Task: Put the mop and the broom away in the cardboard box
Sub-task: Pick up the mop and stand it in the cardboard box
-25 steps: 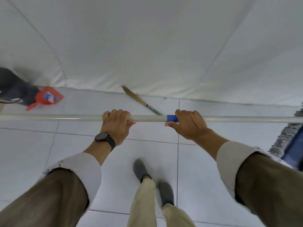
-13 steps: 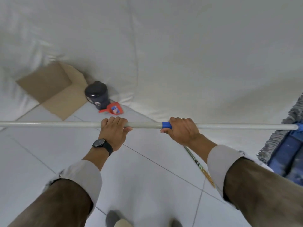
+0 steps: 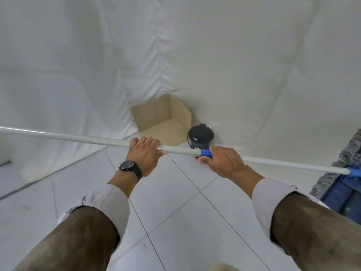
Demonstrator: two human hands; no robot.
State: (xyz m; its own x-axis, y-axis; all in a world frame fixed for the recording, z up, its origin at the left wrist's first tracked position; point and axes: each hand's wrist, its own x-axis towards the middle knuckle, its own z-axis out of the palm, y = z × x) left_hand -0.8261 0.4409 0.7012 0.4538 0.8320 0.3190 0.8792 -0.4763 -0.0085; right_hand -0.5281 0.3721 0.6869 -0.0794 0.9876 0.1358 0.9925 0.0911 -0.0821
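While I carry the mop point(image 3: 254, 159) level toward the cardboard box point(image 3: 162, 118) at frame centre, my left hand point(image 3: 143, 155) and right hand point(image 3: 224, 161) wrap its pole; the broom seems out of view.

1. Both hands — left hand point(image 3: 143, 153), right hand point(image 3: 224, 162) — grip the mop point(image 3: 78, 137) pole crosswise.
2. Beyond the pole: the open cardboard box point(image 3: 162, 118).
3. Dark bucket point(image 3: 200, 138) — just right of the box.

One mop point(image 3: 82, 138), one cardboard box point(image 3: 164, 122), one dark bucket point(image 3: 200, 137) (lidded), two hands point(image 3: 143, 155).
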